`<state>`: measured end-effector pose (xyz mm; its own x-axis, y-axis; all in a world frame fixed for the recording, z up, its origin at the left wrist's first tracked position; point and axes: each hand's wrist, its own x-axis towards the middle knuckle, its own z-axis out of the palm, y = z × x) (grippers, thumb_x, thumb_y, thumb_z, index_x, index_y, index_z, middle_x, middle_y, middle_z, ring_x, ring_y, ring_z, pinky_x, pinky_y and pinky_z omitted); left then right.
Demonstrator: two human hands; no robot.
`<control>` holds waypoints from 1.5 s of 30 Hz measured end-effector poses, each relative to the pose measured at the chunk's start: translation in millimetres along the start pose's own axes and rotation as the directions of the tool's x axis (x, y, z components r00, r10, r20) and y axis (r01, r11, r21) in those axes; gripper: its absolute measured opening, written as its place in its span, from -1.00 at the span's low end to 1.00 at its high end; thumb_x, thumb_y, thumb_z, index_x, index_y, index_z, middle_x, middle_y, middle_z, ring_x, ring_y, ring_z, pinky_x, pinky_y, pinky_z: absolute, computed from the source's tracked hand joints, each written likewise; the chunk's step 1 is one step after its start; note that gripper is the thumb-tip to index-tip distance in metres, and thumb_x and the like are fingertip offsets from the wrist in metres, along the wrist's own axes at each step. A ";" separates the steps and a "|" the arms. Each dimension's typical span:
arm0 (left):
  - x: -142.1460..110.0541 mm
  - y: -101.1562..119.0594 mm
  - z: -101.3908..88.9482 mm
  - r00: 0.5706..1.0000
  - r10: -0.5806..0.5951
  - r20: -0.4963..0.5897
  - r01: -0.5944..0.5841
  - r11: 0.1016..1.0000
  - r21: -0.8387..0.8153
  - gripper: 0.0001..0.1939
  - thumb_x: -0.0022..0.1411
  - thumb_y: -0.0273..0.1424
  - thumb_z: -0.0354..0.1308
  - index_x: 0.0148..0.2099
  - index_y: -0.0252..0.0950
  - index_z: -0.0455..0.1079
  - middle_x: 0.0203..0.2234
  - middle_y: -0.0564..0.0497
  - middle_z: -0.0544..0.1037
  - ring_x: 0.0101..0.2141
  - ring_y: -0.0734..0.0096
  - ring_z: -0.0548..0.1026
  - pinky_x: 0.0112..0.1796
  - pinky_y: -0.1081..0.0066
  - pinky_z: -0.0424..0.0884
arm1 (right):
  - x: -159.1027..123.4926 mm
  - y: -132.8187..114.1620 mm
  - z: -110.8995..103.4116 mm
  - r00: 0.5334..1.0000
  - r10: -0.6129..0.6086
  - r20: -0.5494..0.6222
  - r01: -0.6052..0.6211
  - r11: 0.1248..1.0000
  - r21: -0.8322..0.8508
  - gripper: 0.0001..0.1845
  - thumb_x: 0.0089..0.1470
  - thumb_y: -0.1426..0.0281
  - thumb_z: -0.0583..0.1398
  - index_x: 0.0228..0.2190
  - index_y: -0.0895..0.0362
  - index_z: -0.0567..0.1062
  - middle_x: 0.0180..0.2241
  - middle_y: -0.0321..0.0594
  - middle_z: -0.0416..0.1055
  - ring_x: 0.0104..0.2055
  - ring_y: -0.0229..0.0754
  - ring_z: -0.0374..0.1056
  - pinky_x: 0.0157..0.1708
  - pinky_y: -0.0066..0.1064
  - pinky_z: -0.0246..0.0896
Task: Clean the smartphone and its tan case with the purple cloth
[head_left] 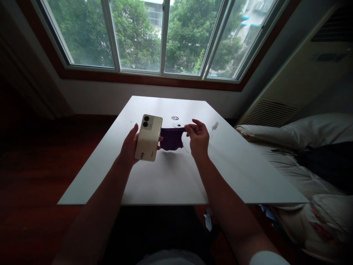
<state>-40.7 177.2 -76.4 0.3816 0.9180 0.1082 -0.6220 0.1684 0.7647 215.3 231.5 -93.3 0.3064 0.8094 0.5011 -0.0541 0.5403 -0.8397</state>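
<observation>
My left hand (129, 145) is closed round a gold smartphone (149, 138), held above the table with its back and two large camera lenses facing me. Fingertips of that hand show past the phone's right edge, beside a dark purple cloth (171, 139). At the cloth's upper right corner, my right hand (198, 137) pinches it between thumb and finger. The cloth hangs stretched between the two hands, its lower edge uneven, with a thin pale thread near the lower right corner. How the left fingers meet the cloth is partly hidden behind the phone.
Below the hands is a white table (165, 184). Two small round, flat things (175, 118) lie behind the cloth, and a grey mark (214, 126) is to the right. A cushioned pale sofa (264, 143) stands at the right, and a window (138, 36) beyond the table.
</observation>
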 end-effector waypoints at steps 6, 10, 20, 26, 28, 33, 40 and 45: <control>9.9 -7.1 11.4 0.982 0.020 -0.185 -0.005 0.996 0.084 -0.28 0.41 0.06 -0.01 0.34 -0.40 0.31 -0.13 -0.27 0.66 -0.23 0.05 0.67 -0.26 0.21 0.62 | 7.1 16.5 8.9 0.998 0.071 0.002 -0.071 0.996 0.047 -0.52 -0.08 0.22 0.46 -0.17 0.09 0.45 -0.32 -0.31 0.56 -0.21 -0.20 0.51 -0.09 -0.27 0.45; 6.1 -2.5 12.3 0.987 0.056 -0.151 -0.039 0.993 0.112 -0.29 0.44 0.04 -0.06 0.35 -0.39 0.30 -0.10 -0.28 0.65 -0.19 0.04 0.67 -0.22 0.19 0.62 | 11.7 8.2 4.6 1.000 0.027 0.011 -0.028 0.996 0.089 -0.57 -0.05 0.24 0.46 -0.19 0.06 0.45 -0.30 -0.32 0.54 -0.23 -0.23 0.49 -0.17 -0.33 0.44; -11.9 22.3 -21.0 0.904 -0.416 -0.097 0.422 0.834 0.356 -0.23 0.32 0.17 0.07 0.22 -0.41 0.46 -0.07 -0.43 0.63 -0.32 -0.03 0.67 -0.34 0.18 0.59 | 23.1 -5.6 -46.0 0.235 0.615 0.753 -0.400 0.767 -0.502 -0.50 -0.18 0.23 0.53 -0.22 0.20 0.59 -0.37 -0.22 0.57 -0.38 -0.26 0.44 -0.39 -0.43 0.38; 4.3 2.2 -22.6 0.933 -0.287 -0.219 0.347 0.879 0.327 -0.25 0.28 0.15 0.15 0.20 -0.39 0.46 -0.07 -0.40 0.63 -0.29 -0.01 0.67 -0.32 0.19 0.61 | 21.5 22.3 -37.2 0.535 0.659 0.529 -0.460 0.752 -0.471 -0.59 -0.13 0.31 0.50 -0.22 0.17 0.58 -0.38 -0.23 0.55 -0.39 -0.27 0.44 -0.38 -0.44 0.36; 12.3 -7.2 -24.5 0.931 -0.170 -0.323 0.267 0.922 0.282 -0.29 0.27 0.11 0.21 0.20 -0.36 0.43 -0.08 -0.35 0.63 -0.24 0.02 0.67 -0.27 0.18 0.63 | 19.5 34.3 -33.3 0.687 0.606 0.401 -0.432 0.785 -0.444 -0.66 -0.03 0.35 0.44 -0.20 0.17 0.56 -0.35 -0.19 0.56 -0.36 -0.24 0.46 -0.33 -0.39 0.39; 21.4 -19.4 -25.0 0.905 -0.113 -0.411 0.221 0.949 0.224 -0.28 0.24 0.13 0.24 0.20 -0.32 0.41 -0.15 -0.28 0.64 -0.22 0.02 0.66 -0.26 0.16 0.63 | 6.5 44.8 -19.4 0.897 0.344 0.277 -0.066 0.725 -0.685 -0.67 0.06 0.32 0.38 -0.13 0.17 0.57 -0.11 -0.03 0.56 -0.11 -0.07 0.49 -0.05 -0.19 0.40; 20.2 -17.3 -17.9 0.919 -0.055 -0.391 0.108 0.987 0.115 -0.25 0.29 0.21 0.08 0.22 -0.30 0.41 -0.18 -0.25 0.65 -0.27 0.06 0.67 -0.26 0.19 0.61 | -24.1 20.5 6.2 0.712 0.225 0.665 0.300 0.759 -0.578 -0.73 0.16 0.16 0.31 -0.22 0.07 0.68 -0.21 -0.14 0.57 -0.18 -0.10 0.47 -0.12 -0.27 0.35; 17.6 -12.6 -7.6 0.919 -0.092 -0.384 0.124 0.991 0.059 -0.18 0.33 0.23 -0.05 0.25 -0.36 0.40 -0.16 -0.33 0.65 -0.31 0.03 0.67 -0.29 0.16 0.60 | -36.7 25.4 14.4 0.591 0.233 0.772 0.494 0.653 -0.575 -0.73 0.13 0.25 0.33 -0.13 0.03 0.71 -0.14 -0.09 0.55 -0.10 -0.03 0.45 -0.07 -0.25 0.32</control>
<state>-31.3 194.0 -89.0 0.1456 0.9657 -0.2148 -0.5283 0.2595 0.8084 188.9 218.8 -130.0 -0.5651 0.7822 0.2625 0.6622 0.6198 -0.4211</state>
